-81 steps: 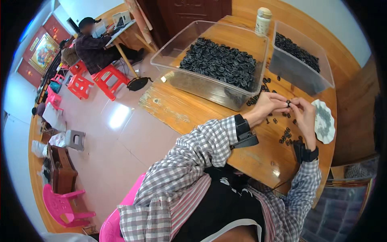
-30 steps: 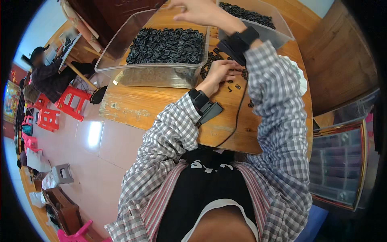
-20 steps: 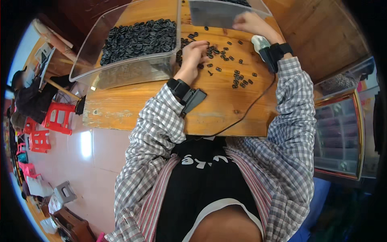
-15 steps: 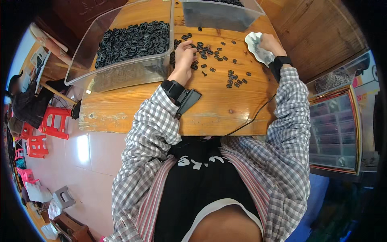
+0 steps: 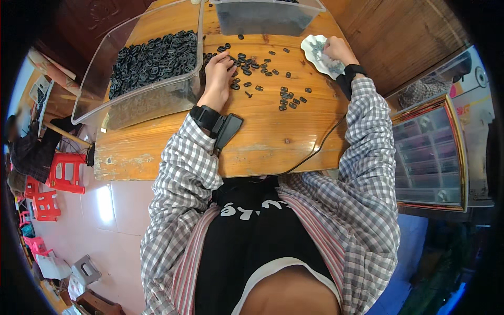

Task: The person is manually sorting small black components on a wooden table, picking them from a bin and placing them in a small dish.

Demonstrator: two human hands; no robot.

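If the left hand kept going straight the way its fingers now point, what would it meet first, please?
Probably the loose black parts just beyond the left hand, then the grey bin behind them; depth is unclear.

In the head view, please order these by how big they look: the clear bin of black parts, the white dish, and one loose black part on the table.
1. clear bin, largest by far
2. white dish
3. loose black part, smallest

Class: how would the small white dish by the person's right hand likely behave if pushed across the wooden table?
The white dish looks shallow and flat, so it would probably slide, not tip. It seems small and light, and possibly fragile.
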